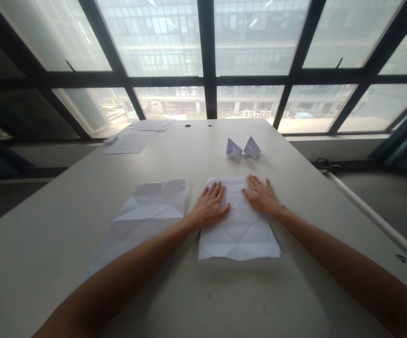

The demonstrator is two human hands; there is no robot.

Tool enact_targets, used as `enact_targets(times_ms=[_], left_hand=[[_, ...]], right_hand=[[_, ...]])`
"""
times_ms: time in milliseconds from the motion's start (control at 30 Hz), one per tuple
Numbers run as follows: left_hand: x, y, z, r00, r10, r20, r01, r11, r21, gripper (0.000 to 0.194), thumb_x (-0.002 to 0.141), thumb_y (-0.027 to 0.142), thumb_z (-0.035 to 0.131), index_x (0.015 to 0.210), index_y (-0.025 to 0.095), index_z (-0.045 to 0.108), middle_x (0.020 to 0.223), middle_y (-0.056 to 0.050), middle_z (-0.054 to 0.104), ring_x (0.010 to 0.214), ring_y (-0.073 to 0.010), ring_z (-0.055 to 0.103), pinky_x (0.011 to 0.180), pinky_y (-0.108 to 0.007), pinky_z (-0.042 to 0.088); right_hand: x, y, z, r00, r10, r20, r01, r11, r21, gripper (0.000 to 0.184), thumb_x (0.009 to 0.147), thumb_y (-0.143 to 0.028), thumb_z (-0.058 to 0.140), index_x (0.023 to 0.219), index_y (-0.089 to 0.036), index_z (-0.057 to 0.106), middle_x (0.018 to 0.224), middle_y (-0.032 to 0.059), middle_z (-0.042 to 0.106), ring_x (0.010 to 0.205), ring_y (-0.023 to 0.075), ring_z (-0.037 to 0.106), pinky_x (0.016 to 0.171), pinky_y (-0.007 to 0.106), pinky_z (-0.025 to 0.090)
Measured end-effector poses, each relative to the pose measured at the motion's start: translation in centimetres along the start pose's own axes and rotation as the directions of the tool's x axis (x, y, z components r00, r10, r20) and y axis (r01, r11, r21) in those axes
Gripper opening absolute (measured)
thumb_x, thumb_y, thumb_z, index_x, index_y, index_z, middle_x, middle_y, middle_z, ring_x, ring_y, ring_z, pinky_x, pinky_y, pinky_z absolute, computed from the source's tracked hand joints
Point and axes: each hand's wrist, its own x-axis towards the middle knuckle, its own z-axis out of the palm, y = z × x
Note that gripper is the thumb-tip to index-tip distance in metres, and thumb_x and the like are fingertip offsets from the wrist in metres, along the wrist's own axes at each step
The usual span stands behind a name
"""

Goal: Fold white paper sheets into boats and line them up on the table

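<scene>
A creased sheet of white paper point(240, 234) lies unfolded on the table in front of me, its fold lines crossing in triangles. My left hand point(211, 205) rests flat on its left side, fingers stretched toward the far edge. On the far right part of the same sheet, my right hand point(260, 195) lies palm down with its fingers spread. Neither hand grips anything. To the left, a second creased paper sheet point(150, 202) lies partly hidden under my left forearm.
Two folded paper shapes point(243, 148) with pointed tops stand beyond the sheet. At the far left of the white table point(84, 202) lie several flat paper sheets point(133, 141), with a small pale object point(110, 140) beside them. Windows rise behind the far table edge.
</scene>
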Motion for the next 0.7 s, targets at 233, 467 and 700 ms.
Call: enact_targets(times_ms=[233, 467, 700], left_hand=[[-0.1, 0.1, -0.2, 1.0, -0.025, -0.011, 0.025, 0.999, 0.037, 0.071, 0.099, 0.049, 0.033, 0.155, 0.006, 0.028, 0.163, -0.018, 0.022, 0.153, -0.0282, 0.016, 0.124, -0.046, 0.014], [0.3, 0.1, -0.3, 0.995, 0.045, -0.091, -0.046, 0.999, -0.015, 0.06, 0.103, 0.045, 0.03, 0.153, 0.012, 0.034, 0.16, -0.014, 0.034, 0.151, -0.0267, 0.025, 0.123, -0.047, 0.017], [0.3, -0.6, -0.6, 0.983, 0.178, 0.04, -0.175, 0.982, -0.071, 0.089, 0.093, 0.075, 0.034, 0.159, 0.016, 0.021, 0.165, -0.017, 0.014, 0.154, -0.0313, 0.009, 0.123, -0.05, 0.011]], right_hand=[[-1.3, -1.5, -0.9, 0.969, -0.001, -0.246, -0.012, 0.999, -0.049, 0.058, 0.103, -0.036, 0.027, 0.15, -0.004, 0.039, 0.16, 0.0196, 0.033, 0.151, 0.0295, 0.023, 0.121, 0.057, 0.009], [-3.1, -4.8, -0.9, 0.97, -0.243, 0.001, 0.242, 0.969, 0.055, 0.06, 0.102, -0.038, 0.031, 0.154, -0.008, 0.035, 0.161, 0.0152, 0.032, 0.151, 0.026, 0.024, 0.122, 0.049, 0.019], [-2.3, -3.3, -0.7, 0.985, -0.162, 0.051, 0.161, 0.986, 0.035, 0.06, 0.101, -0.04, 0.034, 0.154, -0.01, 0.036, 0.162, 0.0145, 0.03, 0.152, 0.0266, 0.024, 0.122, 0.051, 0.018]])
